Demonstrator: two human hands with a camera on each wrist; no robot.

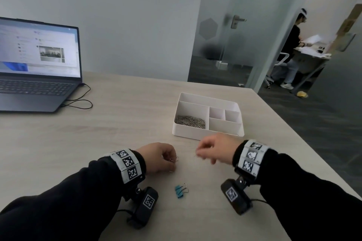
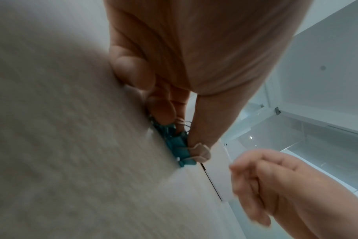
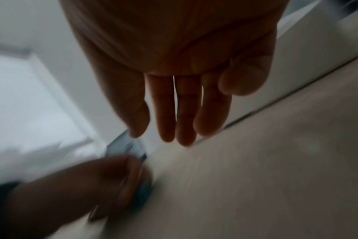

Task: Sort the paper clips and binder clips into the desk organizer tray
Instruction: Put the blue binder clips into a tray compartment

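A pale wood-grain table [image 1: 121, 123] stands in an office with a glass door behind it. The left hand [image 1: 159, 157] sits near the table's near edge, fingers curled and thumb pinching a cluster of teal binder clips [image 2: 175, 143] against the surface; their wire handles show between the fingertips in the head view. Just beside it, the right hand [image 1: 214, 149] hovers with fingers loosely extended; it looks empty, though motion blur makes that hard to confirm. Closer to the near edge, between the two wrists, a pair of teal binder clips [image 1: 181, 191] lies loose. Further out, toward the table's right edge, stands the white desk organizer tray [image 1: 205, 135], its large left compartment holding a heap of silver paper clips [image 1: 190, 121]; its other compartments appear bare. The paper clips seem sorted, then, while the binder clips are all yet to go in. An open laptop [image 1: 37, 64] occupies the far left corner.
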